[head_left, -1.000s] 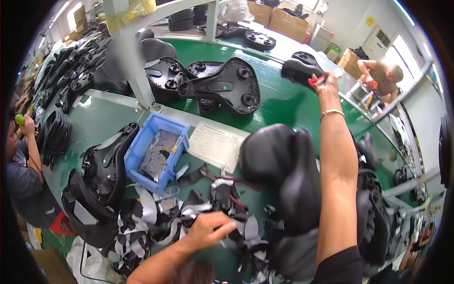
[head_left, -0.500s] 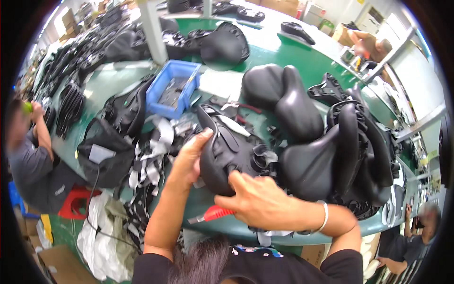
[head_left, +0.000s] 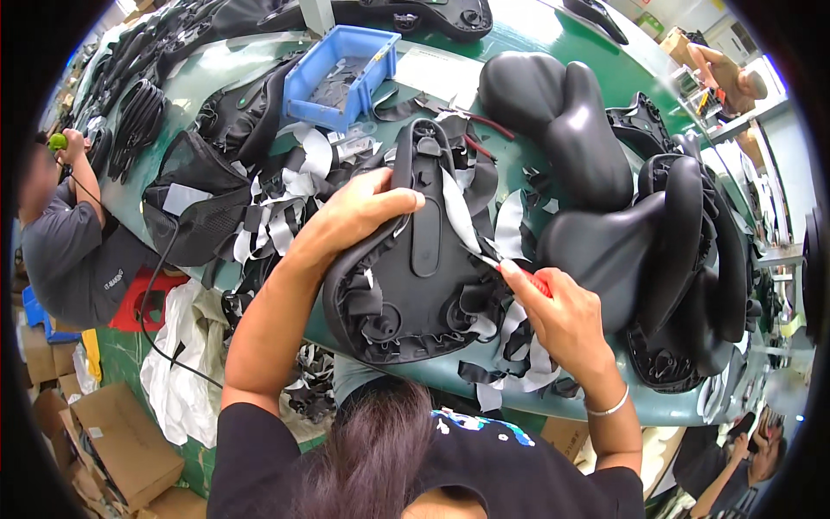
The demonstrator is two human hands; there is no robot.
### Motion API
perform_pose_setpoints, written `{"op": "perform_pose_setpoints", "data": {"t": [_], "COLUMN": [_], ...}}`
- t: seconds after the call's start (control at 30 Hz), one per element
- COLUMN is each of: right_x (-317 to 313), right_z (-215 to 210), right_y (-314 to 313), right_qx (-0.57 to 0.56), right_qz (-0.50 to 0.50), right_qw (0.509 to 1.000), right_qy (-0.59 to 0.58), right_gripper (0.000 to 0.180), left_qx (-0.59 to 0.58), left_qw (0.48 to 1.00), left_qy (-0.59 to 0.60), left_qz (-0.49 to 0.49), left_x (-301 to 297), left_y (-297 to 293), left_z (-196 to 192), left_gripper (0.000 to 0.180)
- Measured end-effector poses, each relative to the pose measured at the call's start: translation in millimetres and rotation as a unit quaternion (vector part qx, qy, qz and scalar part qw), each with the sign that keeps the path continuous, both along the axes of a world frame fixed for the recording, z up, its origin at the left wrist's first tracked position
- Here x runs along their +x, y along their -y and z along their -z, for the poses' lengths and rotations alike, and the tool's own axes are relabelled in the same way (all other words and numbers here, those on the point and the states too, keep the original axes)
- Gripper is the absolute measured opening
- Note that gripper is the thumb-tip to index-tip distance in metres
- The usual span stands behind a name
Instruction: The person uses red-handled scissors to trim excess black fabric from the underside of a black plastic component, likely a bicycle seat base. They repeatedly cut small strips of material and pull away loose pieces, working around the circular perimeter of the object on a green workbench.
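Note:
A black bicycle saddle [head_left: 424, 298] lies underside up in front of me, its narrow nose pointing away. My left hand [head_left: 367, 208] is closed round the saddle's left edge near the nose, thumb on the underside. In my right hand [head_left: 562, 320] is a red-handled utility knife [head_left: 538, 284], its tip at the saddle's right edge. A pale strip [head_left: 460, 208] of trim runs along that edge beside the blade. Ragged black cover edges curl inward around the wide rear end.
Finished-looking black saddles [head_left: 605, 251] are piled at my right. A blue bin [head_left: 341, 78] with small dark pieces and red-handled pliers [head_left: 471, 117] lie beyond the nose. Trimmed scraps [head_left: 277, 208] litter the left. A co-worker [head_left: 69, 251] sits at far left; others are at the right.
The saddle has turned so its nose points straight away from me. My right hand has moved right and up from its rear, bringing the knife blade to its right edge.

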State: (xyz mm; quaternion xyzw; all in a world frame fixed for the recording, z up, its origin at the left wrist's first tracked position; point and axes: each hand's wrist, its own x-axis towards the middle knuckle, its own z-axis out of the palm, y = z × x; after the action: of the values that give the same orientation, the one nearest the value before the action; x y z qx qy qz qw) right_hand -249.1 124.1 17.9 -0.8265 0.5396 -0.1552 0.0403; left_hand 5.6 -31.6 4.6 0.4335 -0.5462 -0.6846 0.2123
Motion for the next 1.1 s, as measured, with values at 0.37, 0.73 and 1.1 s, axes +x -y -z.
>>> {"op": "perform_pose_setpoints", "data": {"t": [0.37, 0.73, 1.1], "right_x": [49, 36, 23], "right_z": [30, 25, -2], "right_y": [-109, 28, 0], "right_qx": [0.171, 0.025, 0.116], "right_qz": [0.191, 0.229, 0.098], "right_qw": [0.953, 0.896, 0.914], "right_qy": [0.164, 0.381, 0.376], "right_gripper": [0.066, 0.053, 0.061], "left_qx": [-0.004, -0.09, -0.522], "left_qw": [0.967, 0.89, 0.831], "left_qy": [-0.024, -0.091, 0.18], "left_qz": [-0.255, -0.438, 0.068], "left_x": [27, 15, -34], "left_y": [-81, -138, -74], "left_z": [15, 23, 17], "left_gripper": [0.036, 0.048, 0.018]}}
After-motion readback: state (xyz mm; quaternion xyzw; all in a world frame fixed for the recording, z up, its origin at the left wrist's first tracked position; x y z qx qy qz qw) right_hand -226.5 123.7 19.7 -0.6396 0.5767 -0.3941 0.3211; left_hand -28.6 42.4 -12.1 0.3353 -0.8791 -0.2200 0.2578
